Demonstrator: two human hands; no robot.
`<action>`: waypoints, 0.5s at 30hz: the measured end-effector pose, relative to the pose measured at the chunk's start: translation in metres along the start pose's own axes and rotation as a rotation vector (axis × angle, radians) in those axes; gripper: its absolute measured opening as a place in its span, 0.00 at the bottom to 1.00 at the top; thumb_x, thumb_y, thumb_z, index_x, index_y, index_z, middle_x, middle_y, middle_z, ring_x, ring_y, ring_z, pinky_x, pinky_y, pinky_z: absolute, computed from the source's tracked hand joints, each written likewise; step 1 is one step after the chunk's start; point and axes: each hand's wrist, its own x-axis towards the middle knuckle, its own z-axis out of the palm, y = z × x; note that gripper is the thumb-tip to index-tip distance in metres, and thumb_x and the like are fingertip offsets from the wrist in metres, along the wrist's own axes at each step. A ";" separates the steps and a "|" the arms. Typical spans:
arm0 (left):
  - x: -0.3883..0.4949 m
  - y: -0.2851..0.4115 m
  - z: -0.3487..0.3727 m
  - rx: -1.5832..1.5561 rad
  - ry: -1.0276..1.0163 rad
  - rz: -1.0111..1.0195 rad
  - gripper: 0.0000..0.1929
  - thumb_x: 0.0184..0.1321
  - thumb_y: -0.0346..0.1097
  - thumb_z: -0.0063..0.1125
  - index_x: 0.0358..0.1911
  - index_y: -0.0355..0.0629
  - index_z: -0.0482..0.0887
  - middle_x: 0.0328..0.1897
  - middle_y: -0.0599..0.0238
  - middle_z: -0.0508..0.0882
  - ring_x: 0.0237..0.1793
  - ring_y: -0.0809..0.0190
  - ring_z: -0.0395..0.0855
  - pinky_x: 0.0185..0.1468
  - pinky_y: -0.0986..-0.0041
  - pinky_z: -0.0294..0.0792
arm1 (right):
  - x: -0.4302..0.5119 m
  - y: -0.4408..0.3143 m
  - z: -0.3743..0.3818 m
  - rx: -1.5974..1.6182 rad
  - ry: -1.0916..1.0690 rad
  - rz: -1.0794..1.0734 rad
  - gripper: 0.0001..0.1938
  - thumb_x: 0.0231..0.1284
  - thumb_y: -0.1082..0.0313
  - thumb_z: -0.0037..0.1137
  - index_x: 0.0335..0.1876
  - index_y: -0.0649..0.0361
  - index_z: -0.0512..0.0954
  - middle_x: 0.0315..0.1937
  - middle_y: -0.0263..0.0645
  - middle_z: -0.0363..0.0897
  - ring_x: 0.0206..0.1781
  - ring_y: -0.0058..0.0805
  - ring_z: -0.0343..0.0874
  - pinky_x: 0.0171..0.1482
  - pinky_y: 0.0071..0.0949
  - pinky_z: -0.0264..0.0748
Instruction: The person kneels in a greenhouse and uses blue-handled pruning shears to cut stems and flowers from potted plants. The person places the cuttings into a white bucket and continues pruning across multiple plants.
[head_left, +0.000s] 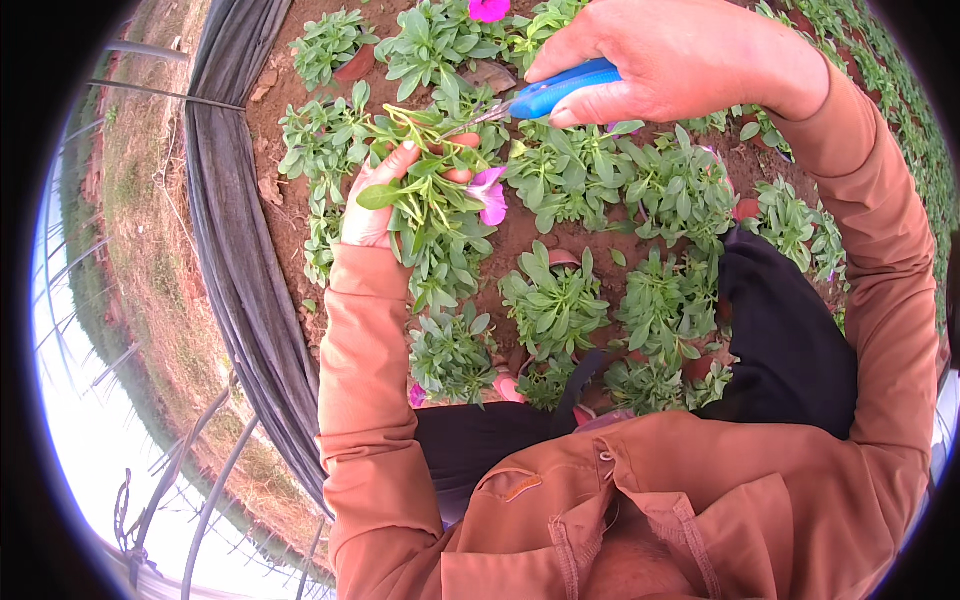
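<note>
My left hand (382, 187) holds a bunch of cut leafy petunia shoots (420, 180), its thumb on top and fingertips showing beyond the stems. A pink petunia flower (489, 196) hangs at the right side of the bunch. In my right hand (637, 67) are small pruning snips with blue handles (562, 88), their metal tips pointing left into the shoots beside my left fingertips. Whether the blades are apart cannot be told. Potted petunia plants (555, 300) stand on the soil below and around both hands.
Rows of potted plants (780, 217) surround me, close to my black-trousered legs (787, 337). A brown pot (355, 63) stands at the upper left. Dark gathered sheeting (232, 187) borders the bed on the left, with metal poles (217, 495) and dry grass outside it.
</note>
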 end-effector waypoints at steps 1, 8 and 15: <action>-0.003 0.003 0.001 -0.011 -0.025 -0.033 0.25 0.66 0.43 0.53 0.55 0.24 0.72 0.44 0.42 0.84 0.38 0.51 0.86 0.44 0.59 0.82 | -0.002 -0.003 -0.001 0.002 -0.006 0.015 0.16 0.60 0.52 0.55 0.35 0.58 0.79 0.22 0.44 0.78 0.25 0.47 0.74 0.31 0.40 0.70; -0.078 0.025 0.033 0.207 0.008 0.159 0.20 0.68 0.42 0.52 0.54 0.32 0.73 0.47 0.39 0.83 0.42 0.44 0.86 0.43 0.55 0.82 | -0.022 -0.078 0.011 -0.201 0.274 -0.150 0.17 0.61 0.54 0.56 0.46 0.60 0.80 0.27 0.45 0.81 0.27 0.39 0.81 0.33 0.35 0.77; -0.260 0.030 0.063 0.266 0.255 0.443 0.15 0.68 0.37 0.52 0.52 0.36 0.74 0.43 0.44 0.84 0.41 0.45 0.86 0.39 0.58 0.82 | -0.073 -0.213 -0.011 -0.207 0.280 -0.146 0.20 0.57 0.60 0.60 0.51 0.64 0.79 0.36 0.46 0.84 0.36 0.39 0.84 0.41 0.32 0.78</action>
